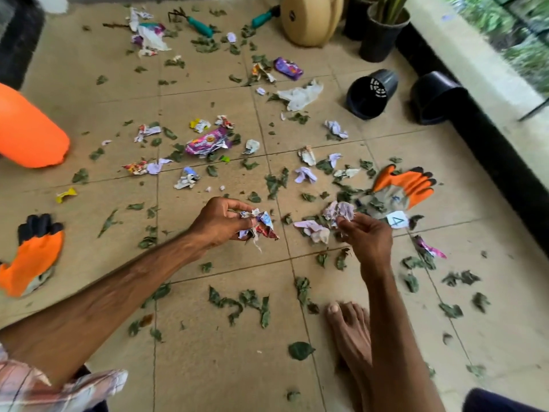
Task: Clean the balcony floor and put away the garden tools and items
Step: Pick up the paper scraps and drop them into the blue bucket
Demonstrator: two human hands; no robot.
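Beige floor tiles (pixel 208 367) are strewn with dry green leaves (pixel 240 304) and torn paper. Nearest, below the right fingers (pixel 350 226), a bare foot (pixel 349 331) rests on the tiles. The left hand (pixel 221 221) has its fingers curled round a wad of crumpled scraps (pixel 261 226), held above the floor. The right hand (pixel 367 236) pinches a crumpled pale purple paper (pixel 341 211) between thumb and fingertips, just over more scraps on the floor.

Far left of the left fingers lies an orange glove (pixel 32 257) with black tips. A second orange glove (pixel 407 182) lies just beyond the right fingers, with a white tag (pixel 397 220) marked 4 beside it. Further from the left fingers sits a purple wrapper (pixel 208 142), and an orange container (pixel 26 129) shows at the left edge. Beyond the right fingers two black pots (pixel 371 93) lie on their sides near the wall. Farthest off lie a teal-handled hand rake (pixel 193 23) and another teal-handled tool (pixel 264 16), next to a beige pot (pixel 309 19) and a potted plant (pixel 383 31).
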